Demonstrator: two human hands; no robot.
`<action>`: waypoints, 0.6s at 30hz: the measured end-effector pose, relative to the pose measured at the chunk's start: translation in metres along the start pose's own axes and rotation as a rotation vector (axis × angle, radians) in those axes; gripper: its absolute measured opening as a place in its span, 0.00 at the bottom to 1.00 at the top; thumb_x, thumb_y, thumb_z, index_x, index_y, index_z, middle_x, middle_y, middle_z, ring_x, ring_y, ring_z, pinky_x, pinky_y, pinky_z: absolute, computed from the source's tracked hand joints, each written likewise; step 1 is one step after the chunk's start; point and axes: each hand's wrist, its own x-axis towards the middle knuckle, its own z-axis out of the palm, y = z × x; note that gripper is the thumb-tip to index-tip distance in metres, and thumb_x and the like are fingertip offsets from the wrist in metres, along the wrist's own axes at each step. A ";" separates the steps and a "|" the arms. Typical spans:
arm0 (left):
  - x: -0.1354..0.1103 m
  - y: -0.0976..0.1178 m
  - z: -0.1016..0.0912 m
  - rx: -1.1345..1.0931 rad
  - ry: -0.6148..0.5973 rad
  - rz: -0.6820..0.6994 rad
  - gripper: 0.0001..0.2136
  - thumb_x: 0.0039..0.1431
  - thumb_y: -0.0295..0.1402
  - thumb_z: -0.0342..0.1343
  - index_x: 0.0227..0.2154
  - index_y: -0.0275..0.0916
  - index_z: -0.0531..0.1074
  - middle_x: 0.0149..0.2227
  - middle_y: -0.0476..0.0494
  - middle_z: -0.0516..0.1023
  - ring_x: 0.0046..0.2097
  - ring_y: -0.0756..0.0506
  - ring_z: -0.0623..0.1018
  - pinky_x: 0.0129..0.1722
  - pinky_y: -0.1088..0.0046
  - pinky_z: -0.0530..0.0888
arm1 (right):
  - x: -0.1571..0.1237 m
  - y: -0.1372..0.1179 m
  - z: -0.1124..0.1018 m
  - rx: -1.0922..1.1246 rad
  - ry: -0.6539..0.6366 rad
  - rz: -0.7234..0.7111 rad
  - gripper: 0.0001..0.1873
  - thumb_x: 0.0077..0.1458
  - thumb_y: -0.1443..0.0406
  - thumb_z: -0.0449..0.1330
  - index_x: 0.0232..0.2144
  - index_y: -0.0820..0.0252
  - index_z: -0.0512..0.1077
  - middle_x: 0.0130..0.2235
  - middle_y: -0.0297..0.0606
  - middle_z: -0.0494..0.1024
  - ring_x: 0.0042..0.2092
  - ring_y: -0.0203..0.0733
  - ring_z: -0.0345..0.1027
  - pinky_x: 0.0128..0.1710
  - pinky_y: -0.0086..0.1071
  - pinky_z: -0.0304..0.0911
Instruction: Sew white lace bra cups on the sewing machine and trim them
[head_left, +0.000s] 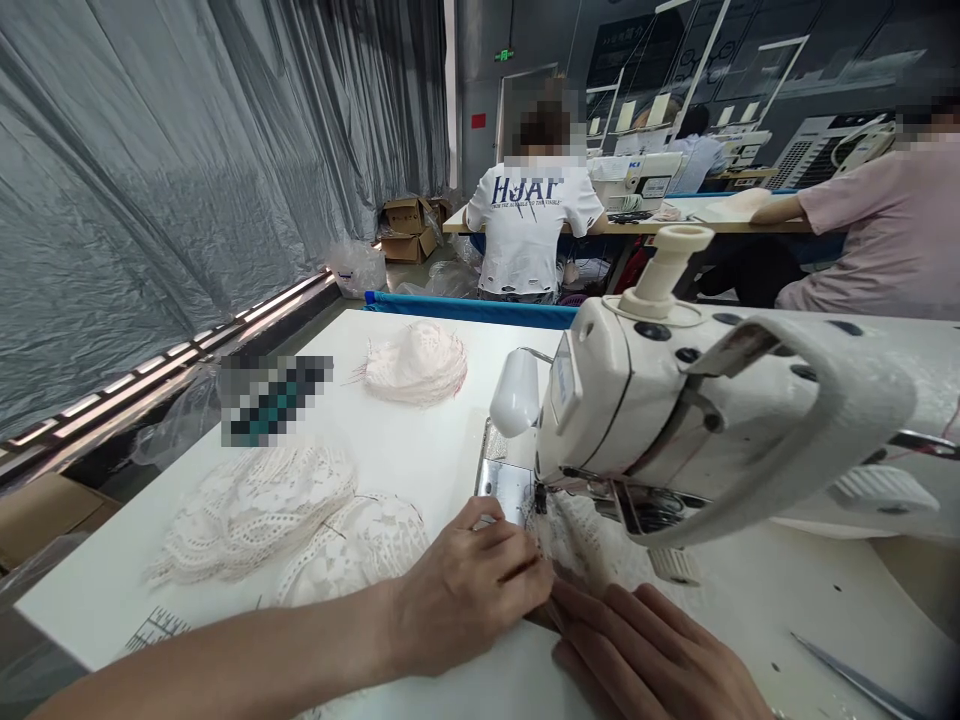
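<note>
A piece of white lace fabric [581,540] lies under the needle area of a white sewing machine [637,370]. My left hand [476,585] is closed with bent fingers at the lace's near left edge, just in front of the metal needle plate [508,482]. Its fingertips are partly hidden. My right hand [660,650] rests with fingers stretched out along the near side of the lace, its fingertips meeting the left hand's. Left of the hands lie lace pieces [352,550] and a larger lace pile [262,500].
Another pale lace stack [416,362] sits farther back on the white table [420,440]. Pointed metal tweezers [855,675] lie at the right. A blurred dark item [277,400] is near the left edge. Co-workers [532,220] sit ahead; cardboard boxes [409,230] stand beyond.
</note>
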 end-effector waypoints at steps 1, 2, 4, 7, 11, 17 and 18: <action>0.000 0.001 0.000 -0.008 -0.011 -0.012 0.11 0.62 0.20 0.44 0.41 0.32 0.69 0.35 0.44 0.76 0.38 0.50 0.73 0.45 0.67 0.67 | -0.001 0.000 0.001 0.004 -0.006 -0.008 0.21 0.65 0.71 0.43 0.32 0.61 0.76 0.41 0.43 0.81 0.35 0.43 0.76 0.30 0.34 0.67; 0.000 0.001 0.000 -0.019 -0.021 -0.019 0.11 0.62 0.20 0.44 0.43 0.31 0.69 0.36 0.44 0.75 0.38 0.50 0.73 0.45 0.67 0.67 | -0.002 0.000 0.002 0.005 -0.015 -0.009 0.20 0.65 0.71 0.44 0.33 0.61 0.76 0.41 0.43 0.81 0.35 0.44 0.76 0.30 0.35 0.66; -0.001 0.001 0.000 -0.044 -0.032 -0.023 0.10 0.63 0.21 0.45 0.44 0.31 0.68 0.37 0.44 0.75 0.40 0.50 0.72 0.47 0.68 0.66 | -0.004 0.001 0.004 0.003 -0.038 -0.004 0.19 0.65 0.71 0.44 0.35 0.62 0.75 0.43 0.44 0.81 0.37 0.45 0.75 0.32 0.36 0.66; -0.001 0.001 0.000 -0.060 -0.043 -0.019 0.09 0.63 0.22 0.45 0.42 0.31 0.69 0.37 0.45 0.74 0.42 0.50 0.72 0.47 0.69 0.66 | -0.005 0.001 0.007 0.019 -0.055 0.014 0.17 0.65 0.70 0.46 0.35 0.61 0.75 0.44 0.44 0.80 0.39 0.45 0.74 0.34 0.36 0.64; 0.002 0.001 -0.001 -0.050 -0.079 -0.012 0.08 0.64 0.23 0.45 0.40 0.32 0.69 0.35 0.45 0.74 0.40 0.49 0.72 0.46 0.67 0.66 | 0.000 0.004 0.001 0.048 0.041 0.058 0.17 0.66 0.65 0.47 0.33 0.59 0.74 0.39 0.40 0.82 0.33 0.41 0.74 0.33 0.35 0.61; 0.003 0.000 -0.002 -0.020 -0.095 -0.009 0.09 0.63 0.22 0.46 0.42 0.32 0.68 0.38 0.44 0.74 0.42 0.49 0.72 0.48 0.65 0.63 | 0.008 0.017 -0.008 -0.109 0.044 0.052 0.23 0.67 0.55 0.42 0.40 0.59 0.73 0.40 0.37 0.82 0.32 0.40 0.75 0.41 0.38 0.56; 0.003 -0.001 -0.002 -0.018 -0.092 -0.011 0.09 0.63 0.23 0.46 0.43 0.32 0.68 0.38 0.44 0.74 0.42 0.49 0.72 0.48 0.65 0.62 | 0.009 0.018 -0.007 -0.115 0.034 0.044 0.23 0.67 0.54 0.42 0.40 0.59 0.73 0.39 0.37 0.82 0.32 0.39 0.75 0.41 0.38 0.56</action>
